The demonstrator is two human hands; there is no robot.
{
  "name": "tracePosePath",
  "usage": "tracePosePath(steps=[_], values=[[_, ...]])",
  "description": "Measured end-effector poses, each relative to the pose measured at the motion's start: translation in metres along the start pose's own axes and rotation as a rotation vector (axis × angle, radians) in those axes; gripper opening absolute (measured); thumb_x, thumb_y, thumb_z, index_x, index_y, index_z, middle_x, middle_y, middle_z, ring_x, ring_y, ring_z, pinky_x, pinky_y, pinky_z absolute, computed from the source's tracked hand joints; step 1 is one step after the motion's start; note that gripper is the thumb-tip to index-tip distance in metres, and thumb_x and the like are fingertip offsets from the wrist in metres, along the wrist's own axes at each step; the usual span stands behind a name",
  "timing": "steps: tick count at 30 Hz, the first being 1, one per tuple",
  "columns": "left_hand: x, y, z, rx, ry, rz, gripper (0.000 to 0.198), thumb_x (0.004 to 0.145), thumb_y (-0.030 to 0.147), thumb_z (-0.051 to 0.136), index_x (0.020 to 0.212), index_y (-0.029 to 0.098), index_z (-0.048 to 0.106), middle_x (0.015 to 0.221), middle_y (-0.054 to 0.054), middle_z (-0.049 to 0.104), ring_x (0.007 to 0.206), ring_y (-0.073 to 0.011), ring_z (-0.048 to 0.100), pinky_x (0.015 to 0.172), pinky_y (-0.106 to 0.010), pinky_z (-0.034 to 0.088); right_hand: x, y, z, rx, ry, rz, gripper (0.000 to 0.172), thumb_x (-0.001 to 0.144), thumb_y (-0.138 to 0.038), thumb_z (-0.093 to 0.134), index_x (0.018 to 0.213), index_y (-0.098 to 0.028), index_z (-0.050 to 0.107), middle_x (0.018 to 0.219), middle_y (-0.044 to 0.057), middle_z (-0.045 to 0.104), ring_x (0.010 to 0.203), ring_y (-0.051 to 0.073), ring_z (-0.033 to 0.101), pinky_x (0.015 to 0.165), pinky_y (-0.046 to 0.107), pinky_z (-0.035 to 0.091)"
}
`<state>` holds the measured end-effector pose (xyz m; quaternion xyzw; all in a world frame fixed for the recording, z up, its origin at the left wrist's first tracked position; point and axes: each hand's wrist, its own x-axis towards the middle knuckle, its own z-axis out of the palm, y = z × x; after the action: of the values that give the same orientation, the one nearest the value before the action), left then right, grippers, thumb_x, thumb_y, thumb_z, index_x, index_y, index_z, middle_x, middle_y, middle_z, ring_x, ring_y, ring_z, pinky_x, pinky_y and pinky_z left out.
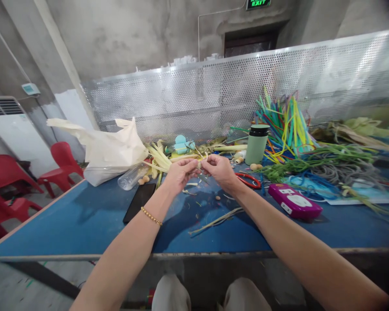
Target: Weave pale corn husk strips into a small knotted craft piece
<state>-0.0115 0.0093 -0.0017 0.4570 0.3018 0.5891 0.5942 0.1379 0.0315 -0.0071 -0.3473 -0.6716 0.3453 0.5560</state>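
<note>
Forearms nearest in head view, over blue table. Left hand and right hand narrow — fingertips pinching a small pale strip between them. Dry stalks nearer than the hands, flat black slab left of them, red-handled tool right — green tumbler beyond it.

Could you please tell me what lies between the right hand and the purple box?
In the head view, a red-handled tool lies between the right hand and the purple box, with blue strands nearer the box.
</note>
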Motion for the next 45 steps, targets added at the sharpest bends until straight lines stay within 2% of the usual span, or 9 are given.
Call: tracePosePath(steps=[6,16,21,25,27,30,33,37,45], values=[[0.0,0.0,0.0,0.067,0.069,0.043,0.025,0.061,0.017,0.086,0.076,0.009,0.068,0.058,-0.001,0.063,0.051,-0.0087,0.056,0.051,-0.022,0.039,-0.002,-0.004,0.0,-0.062,-0.005,0.0,0.034,0.071,-0.049,0.068,0.063,-0.021,0.051,0.059,0.002,0.061,0.053,0.013,0.054,0.052,0.026,0.044],[-0.001,0.003,0.001,0.07,0.054,0.07,0.02,0.063,0.011,0.082,0.073,0.01,0.065,0.056,0.0,0.06,0.048,-0.0069,0.052,0.051,-0.021,0.04,-0.001,-0.005,-0.003,-0.061,0.112,0.033,0.032,0.071,-0.044,0.07,0.061,-0.021,0.05,0.059,0.002,0.064,0.053,0.013,0.055,0.053,0.027,0.044],[-0.002,0.005,-0.001,0.083,0.044,0.056,0.02,0.064,0.01,0.082,0.074,0.01,0.064,0.06,0.0,0.062,0.05,-0.0073,0.055,0.053,-0.021,0.044,0.003,-0.005,-0.009,-0.078,0.06,0.06,0.032,0.072,-0.045,0.07,0.062,-0.019,0.055,0.061,0.002,0.064,0.054,0.013,0.055,0.054,0.027,0.044],[-0.005,0.005,-0.002,0.249,-0.101,0.033,0.018,0.066,0.013,0.081,0.075,0.01,0.066,0.059,-0.003,0.063,0.05,-0.0096,0.058,0.054,-0.022,0.045,0.01,-0.007,-0.022,-0.109,0.272,0.008,0.034,0.08,-0.05,0.061,0.076,-0.017,0.065,0.074,0.005,0.068,0.069,0.016,0.059,0.06,0.026,0.045],[-0.007,0.005,-0.002,0.353,-0.183,0.038,0.019,0.067,0.014,0.081,0.078,0.009,0.067,0.057,-0.004,0.063,0.05,-0.0108,0.059,0.054,-0.023,0.046,0.01,-0.01,-0.027,-0.132,0.192,0.023,0.033,0.082,-0.047,0.059,0.077,-0.016,0.067,0.079,0.006,0.07,0.074,0.017,0.061,0.065,0.027,0.047],[-0.009,0.005,0.0,0.42,-0.224,0.073,0.024,0.066,0.016,0.082,0.085,0.01,0.067,0.062,-0.004,0.065,0.051,-0.0116,0.06,0.055,-0.025,0.048,0.005,-0.016,-0.03,-0.128,-0.201,0.175,0.032,0.08,-0.044,0.061,0.067,-0.015,0.067,0.066,0.006,0.067,0.064,0.016,0.059,0.06,0.027,0.044],[-0.009,0.006,0.001,0.451,-0.21,0.107,0.029,0.065,0.016,0.083,0.087,0.011,0.064,0.064,-0.003,0.065,0.05,-0.0124,0.06,0.054,-0.026,0.048,0.001,-0.019,-0.031,-0.166,-0.413,0.144,0.038,0.077,-0.046,0.063,0.054,-0.016,0.06,0.053,0.001,0.057,0.052,0.012,0.049,0.052,0.025,0.036],[-0.008,0.008,0.0,0.481,-0.198,0.109,0.03,0.063,0.016,0.084,0.08,0.013,0.061,0.058,-0.002,0.062,0.049,-0.0135,0.06,0.052,-0.024,0.046,0.001,-0.017,-0.034,-0.209,-0.416,0.11,0.036,0.072,-0.045,0.068,0.052,-0.016,0.057,0.048,-0.002,0.05,0.048,0.009,0.042,0.049,0.024,0.031],[-0.005,0.005,-0.006,0.508,-0.205,0.052,0.02,0.067,0.019,0.082,0.077,0.012,0.066,0.049,-0.001,0.057,0.043,-0.0096,0.053,0.046,-0.02,0.034,0.005,-0.012,-0.031,-0.187,-0.33,0.003,0.019,0.065,-0.03,0.067,0.075,-0.014,0.068,0.063,0.0,0.062,0.058,0.011,0.052,0.054,0.024,0.039]])
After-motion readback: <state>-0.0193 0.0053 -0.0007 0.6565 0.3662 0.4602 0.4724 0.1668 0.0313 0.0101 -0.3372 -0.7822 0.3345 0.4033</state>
